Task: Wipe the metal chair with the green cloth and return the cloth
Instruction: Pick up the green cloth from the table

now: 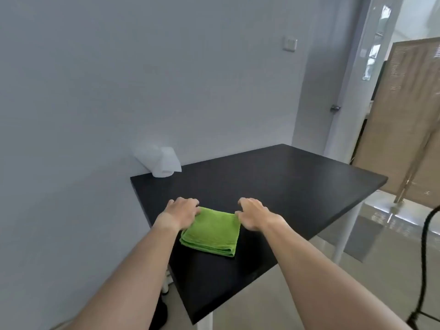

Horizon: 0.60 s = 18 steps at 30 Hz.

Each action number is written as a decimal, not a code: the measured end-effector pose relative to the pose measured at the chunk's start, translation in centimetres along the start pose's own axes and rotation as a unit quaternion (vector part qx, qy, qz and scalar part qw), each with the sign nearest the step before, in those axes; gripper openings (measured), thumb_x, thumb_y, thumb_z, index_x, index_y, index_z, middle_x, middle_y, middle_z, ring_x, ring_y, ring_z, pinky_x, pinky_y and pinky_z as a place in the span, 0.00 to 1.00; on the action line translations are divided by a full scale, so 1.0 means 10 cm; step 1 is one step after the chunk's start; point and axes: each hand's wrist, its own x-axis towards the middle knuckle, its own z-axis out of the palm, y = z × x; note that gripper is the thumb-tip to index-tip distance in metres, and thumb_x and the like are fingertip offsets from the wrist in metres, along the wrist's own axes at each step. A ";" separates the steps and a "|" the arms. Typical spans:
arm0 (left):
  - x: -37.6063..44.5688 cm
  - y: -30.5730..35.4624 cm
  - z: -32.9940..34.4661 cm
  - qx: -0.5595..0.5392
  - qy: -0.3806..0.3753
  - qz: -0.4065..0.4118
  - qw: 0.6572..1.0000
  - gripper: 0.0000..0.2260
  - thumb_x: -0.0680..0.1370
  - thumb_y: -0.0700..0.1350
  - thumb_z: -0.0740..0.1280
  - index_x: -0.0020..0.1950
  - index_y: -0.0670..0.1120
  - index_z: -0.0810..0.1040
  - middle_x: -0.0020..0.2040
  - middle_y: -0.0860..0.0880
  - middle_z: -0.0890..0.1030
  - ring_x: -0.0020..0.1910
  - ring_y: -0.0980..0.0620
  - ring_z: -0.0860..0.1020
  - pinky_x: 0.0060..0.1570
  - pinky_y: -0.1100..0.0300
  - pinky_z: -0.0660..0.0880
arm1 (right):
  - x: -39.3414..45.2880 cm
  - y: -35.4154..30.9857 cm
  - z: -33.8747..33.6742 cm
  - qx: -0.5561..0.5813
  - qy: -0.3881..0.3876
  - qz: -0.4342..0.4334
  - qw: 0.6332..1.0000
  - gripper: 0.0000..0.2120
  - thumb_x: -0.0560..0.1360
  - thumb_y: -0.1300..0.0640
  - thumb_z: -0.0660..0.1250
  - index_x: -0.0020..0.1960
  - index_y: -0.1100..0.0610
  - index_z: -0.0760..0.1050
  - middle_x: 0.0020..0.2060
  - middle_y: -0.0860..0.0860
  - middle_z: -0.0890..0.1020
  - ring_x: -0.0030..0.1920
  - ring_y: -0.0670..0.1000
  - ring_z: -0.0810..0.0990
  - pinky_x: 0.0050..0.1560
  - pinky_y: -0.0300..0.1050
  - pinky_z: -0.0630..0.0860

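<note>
A folded green cloth (213, 231) lies flat on the black table (273, 186), near its left front part. My left hand (182, 210) rests palm down at the cloth's far left corner, fingers touching its edge. My right hand (252, 211) hovers at the cloth's far right corner, fingers curled and spread, the thumb touching the cloth edge. Neither hand has lifted the cloth. No metal chair is in view.
A white tissue pack (162, 161) stands at the table's back left against the grey wall. A woven folding screen (404, 120) stands at the right behind the table. A black cable and stand (426, 246) are at the far right. White table legs (345, 234) reach the tiled floor.
</note>
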 end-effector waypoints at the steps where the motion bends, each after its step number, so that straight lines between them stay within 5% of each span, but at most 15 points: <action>1: 0.01 0.01 0.04 -0.003 -0.001 0.004 1.000 0.14 0.84 0.46 0.53 0.62 0.44 0.75 0.61 0.45 0.79 0.62 0.41 0.73 0.56 0.48 0.63 | 0.01 -0.01 0.04 -0.007 -0.001 -0.002 1.000 0.17 0.80 0.52 0.56 0.66 0.56 0.68 0.68 0.55 0.70 0.67 0.62 0.70 0.65 0.59 0.70; 4: 0.07 0.07 0.15 -0.011 0.006 0.026 1.000 0.16 0.84 0.45 0.53 0.69 0.45 0.71 0.65 0.45 0.77 0.65 0.41 0.71 0.62 0.47 0.63 | 0.09 0.02 0.18 -0.020 0.009 -0.004 1.000 0.07 0.80 0.54 0.55 0.48 0.56 0.68 0.60 0.56 0.74 0.62 0.62 0.72 0.62 0.58 0.71; 6: 0.13 0.11 0.20 -0.017 0.000 0.035 0.999 0.17 0.85 0.46 0.52 0.72 0.45 0.69 0.68 0.45 0.76 0.67 0.42 0.70 0.64 0.47 0.62 | 0.12 0.01 0.25 -0.022 0.014 -0.004 1.000 0.10 0.81 0.55 0.55 0.41 0.56 0.65 0.57 0.58 0.75 0.59 0.62 0.73 0.59 0.55 0.72; 11: 0.23 0.10 0.31 -0.026 0.012 0.047 0.998 0.16 0.84 0.48 0.56 0.68 0.46 0.73 0.64 0.44 0.75 0.63 0.43 0.72 0.62 0.48 0.68 | 0.18 0.02 0.34 0.007 0.044 -0.003 0.999 0.10 0.81 0.57 0.56 0.57 0.60 0.73 0.58 0.57 0.76 0.60 0.61 0.73 0.59 0.54 0.69; 18: 0.35 0.23 0.23 -0.135 0.040 0.053 0.989 0.06 0.81 0.44 0.58 0.52 0.50 0.75 0.53 0.49 0.77 0.55 0.44 0.75 0.57 0.48 0.68 | 0.01 0.15 0.10 0.241 0.109 0.000 0.964 0.05 0.77 0.65 0.62 0.45 0.60 0.76 0.53 0.55 0.79 0.48 0.51 0.76 0.45 0.43 0.73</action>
